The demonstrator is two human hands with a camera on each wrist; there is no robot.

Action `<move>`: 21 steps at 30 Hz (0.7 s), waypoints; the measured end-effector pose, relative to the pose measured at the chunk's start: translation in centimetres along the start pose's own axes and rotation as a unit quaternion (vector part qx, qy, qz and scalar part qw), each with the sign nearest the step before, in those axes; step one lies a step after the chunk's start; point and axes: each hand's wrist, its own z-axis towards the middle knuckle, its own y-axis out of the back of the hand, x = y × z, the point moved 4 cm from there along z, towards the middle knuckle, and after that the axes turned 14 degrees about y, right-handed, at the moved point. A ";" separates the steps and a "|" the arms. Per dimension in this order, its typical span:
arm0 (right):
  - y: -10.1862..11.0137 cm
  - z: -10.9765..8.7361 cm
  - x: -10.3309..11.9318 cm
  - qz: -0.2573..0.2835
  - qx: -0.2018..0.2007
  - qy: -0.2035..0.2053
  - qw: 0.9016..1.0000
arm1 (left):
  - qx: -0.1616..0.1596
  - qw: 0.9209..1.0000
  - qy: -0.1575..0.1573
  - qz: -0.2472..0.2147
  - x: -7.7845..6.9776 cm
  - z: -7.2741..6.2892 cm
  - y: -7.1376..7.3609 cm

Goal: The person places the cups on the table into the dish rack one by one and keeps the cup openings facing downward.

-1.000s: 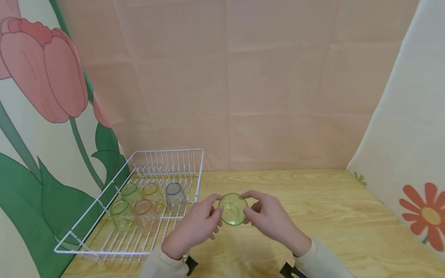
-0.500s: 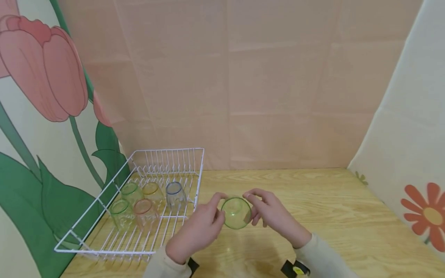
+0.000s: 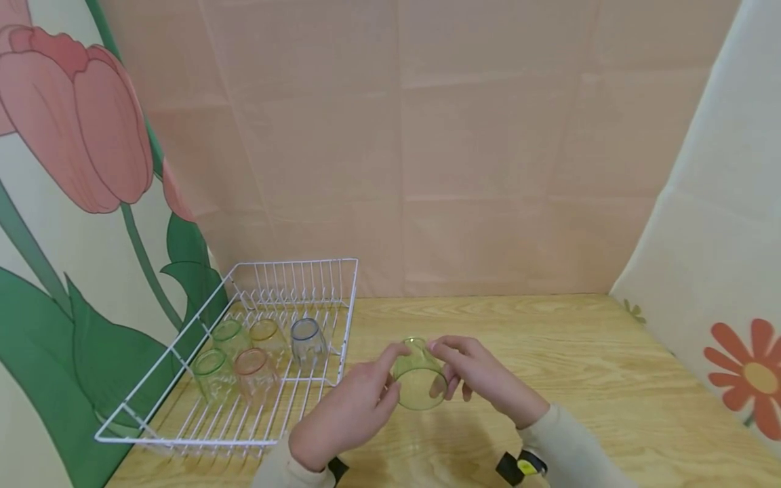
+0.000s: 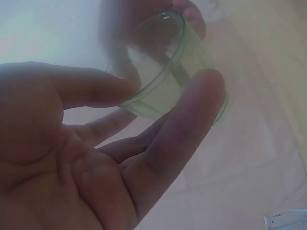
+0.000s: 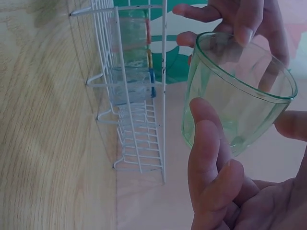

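Observation:
Between both hands a green glass cup (image 3: 421,388) is held above the table, tilted with its wide mouth toward me and downward and its narrower base away. My left hand (image 3: 354,404) pinches it from the left, thumb by the rim and index finger along the side, as the left wrist view (image 4: 160,72) bears out for the cup's rim. From the right, my right hand (image 3: 478,374) grips it with thumb and fingers on opposite sides. Through the clear wall of the cup (image 5: 235,91) in the right wrist view, parts of the left fingers show.
A white wire dish rack (image 3: 183,444) stands on the wood-grain table (image 3: 549,420) to the left. In it are several glasses, among them a blue-rimmed glass (image 3: 308,342) and a pink-rimmed glass (image 3: 253,373). A pink cloth backdrop (image 3: 488,169) hangs behind.
The cup has tipped, its mouth swinging downward toward me and its base coming up into view. Both hands have shifted slightly to the right with it. The rack and glasses stay put.

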 end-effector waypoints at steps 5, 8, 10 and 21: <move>-0.1 -0.1 -0.1 -0.028 -0.006 0.004 1.000 | 0.018 1.000 0.015 -0.011 0.1 0.1 -0.2; -0.1 -0.1 -0.2 -0.039 -0.016 0.006 0.999 | 0.027 0.999 0.038 -0.020 0.2 0.2 -0.4; -0.1 -0.2 -0.1 -0.046 -0.022 0.008 0.999 | 0.028 0.998 0.056 -0.028 0.4 0.3 -0.4; -0.2 -0.4 0.7 -0.054 -0.023 0.032 0.998 | -0.025 0.994 0.091 -0.055 1.0 0.8 0.0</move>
